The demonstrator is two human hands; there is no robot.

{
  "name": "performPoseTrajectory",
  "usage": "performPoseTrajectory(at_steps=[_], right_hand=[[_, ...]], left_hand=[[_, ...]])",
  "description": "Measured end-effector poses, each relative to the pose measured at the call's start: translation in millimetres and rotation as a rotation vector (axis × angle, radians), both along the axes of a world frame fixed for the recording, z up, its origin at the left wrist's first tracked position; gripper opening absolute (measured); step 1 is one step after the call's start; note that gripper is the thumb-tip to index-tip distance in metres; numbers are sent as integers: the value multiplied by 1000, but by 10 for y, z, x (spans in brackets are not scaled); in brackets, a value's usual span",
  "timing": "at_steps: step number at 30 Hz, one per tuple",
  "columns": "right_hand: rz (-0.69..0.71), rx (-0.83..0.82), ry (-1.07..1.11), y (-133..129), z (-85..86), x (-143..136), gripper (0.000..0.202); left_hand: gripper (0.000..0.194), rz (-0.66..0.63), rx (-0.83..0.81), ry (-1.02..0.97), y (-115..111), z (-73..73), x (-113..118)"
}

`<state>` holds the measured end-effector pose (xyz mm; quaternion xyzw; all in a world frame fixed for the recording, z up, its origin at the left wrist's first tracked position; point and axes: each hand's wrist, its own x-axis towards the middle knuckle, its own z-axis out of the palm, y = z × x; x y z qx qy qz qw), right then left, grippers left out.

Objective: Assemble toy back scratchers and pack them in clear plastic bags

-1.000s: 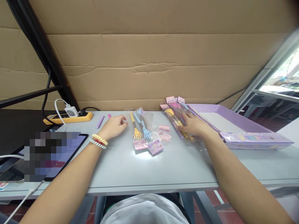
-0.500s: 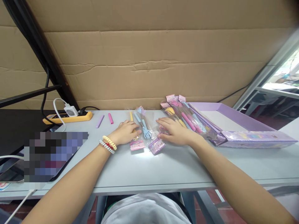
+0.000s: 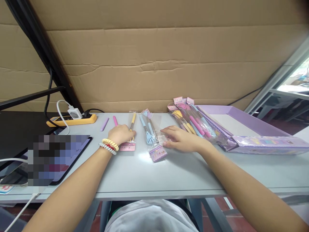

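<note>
My left hand (image 3: 120, 134), with bracelets at its wrist, is closed over a bagged yellow stick (image 3: 133, 120) whose pink label (image 3: 127, 147) shows below the fingers. Right of it lie blue hand-shaped sticks (image 3: 147, 129) in a clear bag with a purple label (image 3: 158, 153). My right hand (image 3: 180, 138) rests with its fingers apart at the right side of that bag, over another pinkish packet partly hidden beneath it. Beyond it is a pile of bagged sticks (image 3: 190, 119) in yellow, pink and blue.
A purple box (image 3: 253, 120) stands open at the right. Pink (image 3: 115, 120) and purple (image 3: 104, 124) tubes lie at the back left. A yellow power strip (image 3: 83, 120) and a tablet (image 3: 72, 161) are on the left, before a cardboard wall (image 3: 145, 48).
My left hand has moved left with the yellow stick packet, away from the blue sticks. The blue packet has shifted slightly left; my right hand has hardly moved.
</note>
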<state>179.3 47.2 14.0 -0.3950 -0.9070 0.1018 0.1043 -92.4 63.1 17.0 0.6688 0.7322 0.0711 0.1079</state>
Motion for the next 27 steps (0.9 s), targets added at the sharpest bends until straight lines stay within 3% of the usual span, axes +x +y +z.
performPoseTrajectory(at_steps=[4, 7, 10, 13, 15, 18, 20, 23, 25, 27], right_hand=[[-23, 89, 32, -12, 16, 14, 58], [-2, 258, 90, -1, 23, 8, 52], [2, 501, 156, 19, 57, 28, 52], [-29, 680, 155, 9, 137, 77, 56], [-34, 700, 100, -20, 196, 107, 52], [-49, 550, -44, -74, 256, 126, 33], [-101, 441, -103, -90, 279, 135, 21], [-320, 412, -89, -61, 323, 206, 13], [-565, 398, -16, -13, 367, 315, 26], [-792, 321, 72, 41, 410, 459, 44]], left_hand=[[26, -24, 56, 1, 10, 20, -46], [26, -102, 173, -69, -24, 68, -53], [30, -327, 176, -291, -102, 128, -33], [33, -579, -14, -483, -198, 171, 12], [32, -701, -126, -541, -248, 180, 50], [29, -777, -163, -527, -280, 167, 101], [29, -751, -10, -454, -268, 150, 118], [30, -533, 525, -347, -207, 129, 97], [35, -354, 821, -322, -154, 118, 61], [35, -252, 926, -320, -113, 104, 29]])
